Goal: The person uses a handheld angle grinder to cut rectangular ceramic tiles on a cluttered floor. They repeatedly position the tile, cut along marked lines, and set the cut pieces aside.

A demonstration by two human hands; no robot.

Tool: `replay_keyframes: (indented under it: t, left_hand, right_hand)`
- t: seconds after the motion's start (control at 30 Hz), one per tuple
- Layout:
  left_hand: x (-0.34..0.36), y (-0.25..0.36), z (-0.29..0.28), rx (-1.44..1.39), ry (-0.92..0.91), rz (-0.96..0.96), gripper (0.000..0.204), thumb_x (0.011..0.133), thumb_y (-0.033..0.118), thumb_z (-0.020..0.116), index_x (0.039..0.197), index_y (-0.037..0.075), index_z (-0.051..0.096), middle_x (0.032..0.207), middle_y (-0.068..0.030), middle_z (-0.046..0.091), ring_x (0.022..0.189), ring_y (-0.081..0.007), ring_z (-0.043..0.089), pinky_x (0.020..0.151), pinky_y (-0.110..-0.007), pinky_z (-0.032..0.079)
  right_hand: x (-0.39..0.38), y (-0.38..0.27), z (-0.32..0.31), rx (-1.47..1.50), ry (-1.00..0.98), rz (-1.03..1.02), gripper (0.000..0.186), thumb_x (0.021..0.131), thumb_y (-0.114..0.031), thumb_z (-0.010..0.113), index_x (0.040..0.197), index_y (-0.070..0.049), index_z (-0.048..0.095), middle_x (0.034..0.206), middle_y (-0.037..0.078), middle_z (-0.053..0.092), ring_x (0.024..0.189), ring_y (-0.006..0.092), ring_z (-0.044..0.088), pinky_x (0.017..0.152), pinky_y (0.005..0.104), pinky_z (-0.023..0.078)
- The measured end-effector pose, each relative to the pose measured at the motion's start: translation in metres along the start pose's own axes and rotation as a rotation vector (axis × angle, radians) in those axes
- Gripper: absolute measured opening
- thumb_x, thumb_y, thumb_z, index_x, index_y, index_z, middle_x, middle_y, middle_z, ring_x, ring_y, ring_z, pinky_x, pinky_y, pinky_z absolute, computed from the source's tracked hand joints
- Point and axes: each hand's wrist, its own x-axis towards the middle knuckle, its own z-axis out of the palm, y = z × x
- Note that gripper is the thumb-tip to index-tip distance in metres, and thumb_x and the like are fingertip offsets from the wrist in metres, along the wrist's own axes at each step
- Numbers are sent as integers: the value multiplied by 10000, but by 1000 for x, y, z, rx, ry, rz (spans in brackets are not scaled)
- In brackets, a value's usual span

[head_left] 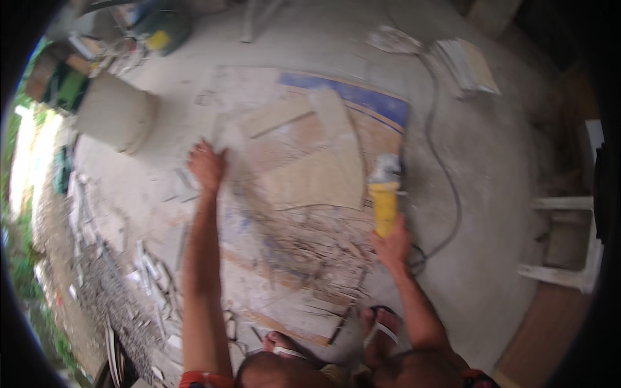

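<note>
My right hand (pixel 393 247) is wrapped round the yellow body of an angle grinder (pixel 385 205), whose grey head points away from me. The grinder is at the right edge of a worn flat sheet (pixel 381 137) with a blue band. On that sheet lie cut beige tile pieces (pixel 309 181): a wide one with a curved edge, and narrower strips beyond it. To the left, my left hand (pixel 207 167) reaches out over the floor with its fingers apart and nothing in them. Small tile offcuts (pixel 185 184) lie beside it. The picture is blurred, so the grinder's disc cannot be made out.
A dark power cord (pixel 435 139) curves over the floor on the right. A pale bucket (pixel 116 113) stands at the left, with tile scraps (pixel 152 278) and gravel nearer. Stacked tiles (pixel 467 64) lie at the far right, a white plastic stool (pixel 559 275) nearer. Broken shards (pixel 323 249) cover the sheet before my feet.
</note>
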Motion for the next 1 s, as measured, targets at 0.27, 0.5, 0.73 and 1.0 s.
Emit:
replay_keyframes:
  t: [0.27, 0.5, 0.73, 1.0]
  left_hand:
    - [56, 148, -22, -327, -160, 553, 1013, 818, 608, 876, 1562, 21, 521, 1594, -210, 547, 1482, -389, 510, 1189, -601, 427]
    - [67, 132, -35, -213, -285, 637, 974, 788, 690, 872, 1433, 3, 626, 1416, -221, 618, 1361, -420, 569, 1102, -613, 449]
    - [56, 60, -113, -295, -448, 484, 961, 734, 585, 915, 1338, -74, 561, 994, -226, 782, 919, -381, 779, 859, -438, 630]
    - [-80, -103, -150, -495, -473, -102, 867, 703, 557, 881, 1273, -56, 657, 1065, -257, 784, 948, -385, 788, 867, -453, 628]
  right_hand:
    - [3, -25, -9, 60, -51, 21, 527, 795, -192, 840, 1190, 22, 565, 974, 288, 744, 905, 500, 759, 763, 531, 600]
    - [5, -28, -2, 24, -76, -12, 504, 793, -202, 826, 1151, 39, 566, 967, 292, 731, 925, 519, 736, 790, 534, 576]
    - [14, -23, -13, 94, -145, 16, 502, 789, -218, 801, 1149, 50, 575, 986, 287, 711, 919, 481, 723, 817, 521, 565]
    - [18, -18, -3, 94, -96, -115, 520, 775, -229, 820, 1150, 51, 595, 1016, 291, 730, 939, 461, 735, 840, 510, 571]
